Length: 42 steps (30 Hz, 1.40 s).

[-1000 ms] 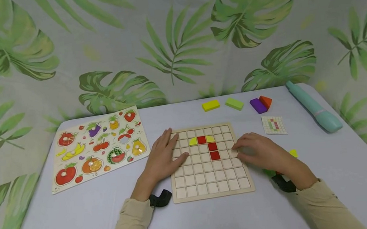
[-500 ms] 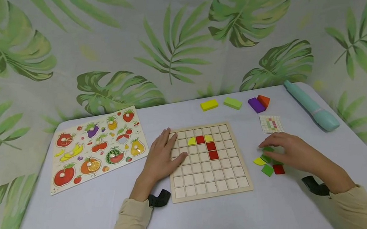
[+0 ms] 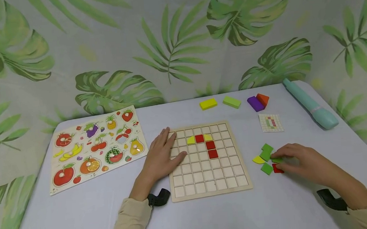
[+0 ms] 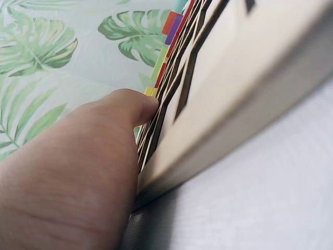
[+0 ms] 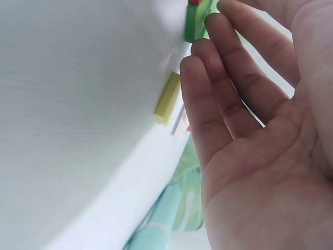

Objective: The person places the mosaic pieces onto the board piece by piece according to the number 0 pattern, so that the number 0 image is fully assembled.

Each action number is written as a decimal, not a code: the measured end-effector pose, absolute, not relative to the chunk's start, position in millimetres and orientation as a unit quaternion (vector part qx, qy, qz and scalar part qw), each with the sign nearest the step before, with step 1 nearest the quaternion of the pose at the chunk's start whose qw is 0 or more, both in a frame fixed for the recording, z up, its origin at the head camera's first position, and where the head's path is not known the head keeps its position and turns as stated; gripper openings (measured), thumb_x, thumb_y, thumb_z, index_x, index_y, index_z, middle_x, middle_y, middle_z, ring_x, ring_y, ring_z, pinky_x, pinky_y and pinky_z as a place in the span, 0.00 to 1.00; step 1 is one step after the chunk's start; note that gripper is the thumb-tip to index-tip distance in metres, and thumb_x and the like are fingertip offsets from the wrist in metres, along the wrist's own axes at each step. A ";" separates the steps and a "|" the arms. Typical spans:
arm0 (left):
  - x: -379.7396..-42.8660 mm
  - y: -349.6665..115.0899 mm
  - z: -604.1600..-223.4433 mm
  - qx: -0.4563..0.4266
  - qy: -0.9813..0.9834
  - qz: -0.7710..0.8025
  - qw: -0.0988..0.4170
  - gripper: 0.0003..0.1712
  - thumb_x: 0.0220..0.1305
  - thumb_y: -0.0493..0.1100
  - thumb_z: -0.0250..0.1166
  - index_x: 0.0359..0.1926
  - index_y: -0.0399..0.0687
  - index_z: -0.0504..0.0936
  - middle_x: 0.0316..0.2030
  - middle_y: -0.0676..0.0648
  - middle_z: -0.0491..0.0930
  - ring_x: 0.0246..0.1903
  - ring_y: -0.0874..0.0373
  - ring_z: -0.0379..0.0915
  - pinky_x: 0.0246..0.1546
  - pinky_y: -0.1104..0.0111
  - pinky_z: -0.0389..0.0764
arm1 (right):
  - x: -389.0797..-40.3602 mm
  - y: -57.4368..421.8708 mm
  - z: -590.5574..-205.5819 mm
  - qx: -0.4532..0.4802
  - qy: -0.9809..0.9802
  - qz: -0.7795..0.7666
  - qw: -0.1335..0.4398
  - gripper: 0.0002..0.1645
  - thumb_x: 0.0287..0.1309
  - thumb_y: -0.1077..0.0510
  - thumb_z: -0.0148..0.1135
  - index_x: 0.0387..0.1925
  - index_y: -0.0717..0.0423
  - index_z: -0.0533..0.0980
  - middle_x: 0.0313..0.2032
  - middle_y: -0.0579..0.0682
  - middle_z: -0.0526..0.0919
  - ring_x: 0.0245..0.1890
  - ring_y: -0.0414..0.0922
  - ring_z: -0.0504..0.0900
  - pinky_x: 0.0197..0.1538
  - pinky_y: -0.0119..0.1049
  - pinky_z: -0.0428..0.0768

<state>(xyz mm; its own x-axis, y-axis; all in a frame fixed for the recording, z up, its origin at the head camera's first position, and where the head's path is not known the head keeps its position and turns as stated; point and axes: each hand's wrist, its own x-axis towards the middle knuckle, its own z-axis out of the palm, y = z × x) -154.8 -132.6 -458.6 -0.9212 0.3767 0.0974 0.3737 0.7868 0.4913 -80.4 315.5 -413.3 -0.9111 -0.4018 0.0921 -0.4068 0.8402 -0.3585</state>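
Note:
A wooden grid board lies in front of me with red square tiles and yellow quarter-round tiles in its upper cells. My left hand rests on the board's left edge, fingers extended and thumb over the cells; the left wrist view shows the thumb against the frame. My right hand is over the loose tiles right of the board, fingertips near a red tile and a partly covered green tile. Several green tiles and a yellow tile lie beside it. Its fingers are loosely bent, with no tile visibly held.
A small pattern card lies behind the loose tiles. Along the back are yellow, light green, purple and orange blocks. A teal tapered object lies back right, a fruit puzzle board at left.
My right hand has moved from the board's right edge rightward to the loose tiles, then lower over them. The left hand stays on the board.

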 end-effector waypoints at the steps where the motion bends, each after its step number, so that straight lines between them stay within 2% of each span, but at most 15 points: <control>1: -155.1 -132.5 -458.5 0.199 0.945 0.259 0.002 0.46 0.70 0.65 0.59 0.78 0.40 0.63 0.81 0.38 0.50 0.81 0.45 0.42 0.79 0.49 0.51 | -78.2 316.7 -413.7 0.211 -0.959 0.189 0.005 0.18 0.52 0.56 0.80 0.45 0.39 0.86 0.45 0.33 0.84 0.47 0.34 0.81 0.49 0.22 0.79; 5: -155.6 -132.8 -458.2 0.197 0.946 0.258 0.002 0.47 0.70 0.65 0.59 0.78 0.41 0.63 0.81 0.39 0.50 0.81 0.45 0.42 0.79 0.49 0.50 | -71.9 319.8 -416.1 0.217 -0.957 0.194 0.004 0.20 0.49 0.55 0.82 0.45 0.39 0.86 0.44 0.32 0.83 0.45 0.32 0.80 0.48 0.19 0.77; 12: -156.3 -134.0 -459.3 0.196 0.946 0.257 0.001 0.46 0.71 0.65 0.59 0.78 0.41 0.64 0.81 0.38 0.50 0.81 0.45 0.43 0.79 0.49 0.51 | -67.3 319.2 -421.2 0.208 -0.961 0.185 -0.004 0.23 0.44 0.56 0.84 0.45 0.39 0.85 0.43 0.32 0.82 0.44 0.32 0.78 0.47 0.22 0.79; 18: -155.3 -133.8 -459.9 0.198 0.944 0.263 0.002 0.46 0.70 0.65 0.59 0.77 0.40 0.64 0.81 0.39 0.50 0.81 0.45 0.42 0.79 0.49 0.51 | -69.2 316.3 -421.0 0.252 -0.947 0.191 0.048 0.24 0.42 0.61 0.84 0.42 0.40 0.85 0.41 0.32 0.83 0.42 0.33 0.81 0.49 0.11 0.71; 24: -155.3 -132.9 -458.6 0.199 0.945 0.259 0.006 0.46 0.71 0.66 0.59 0.78 0.41 0.64 0.81 0.39 0.50 0.81 0.46 0.42 0.79 0.49 0.51 | -79.8 305.1 -413.4 0.274 -0.939 0.196 0.071 0.25 0.40 0.63 0.85 0.42 0.40 0.86 0.42 0.32 0.85 0.43 0.35 0.82 0.51 0.11 0.71; 27: -154.7 -132.5 -458.1 0.199 0.944 0.262 0.005 0.46 0.71 0.65 0.59 0.77 0.41 0.64 0.81 0.39 0.50 0.81 0.46 0.42 0.79 0.49 0.51 | -86.2 294.6 -410.4 0.284 -0.934 0.206 0.064 0.25 0.41 0.63 0.84 0.42 0.41 0.86 0.42 0.31 0.85 0.43 0.34 0.81 0.49 0.15 0.75; 33: -154.2 -131.6 -457.1 0.199 0.944 0.264 0.007 0.46 0.70 0.65 0.60 0.77 0.40 0.64 0.81 0.39 0.50 0.81 0.45 0.42 0.79 0.49 0.50 | -97.1 268.8 -408.3 0.280 -0.931 0.232 0.020 0.21 0.49 0.60 0.82 0.45 0.41 0.86 0.43 0.30 0.84 0.45 0.35 0.81 0.48 0.32 0.83; 42: -154.5 -132.4 -456.7 0.199 0.944 0.262 0.007 0.47 0.70 0.65 0.60 0.77 0.40 0.64 0.81 0.38 0.50 0.81 0.45 0.42 0.79 0.49 0.50 | -111.4 224.1 -411.2 0.279 -0.927 0.249 -0.031 0.16 0.57 0.56 0.77 0.48 0.41 0.85 0.47 0.32 0.84 0.51 0.39 0.81 0.55 0.45 0.84</control>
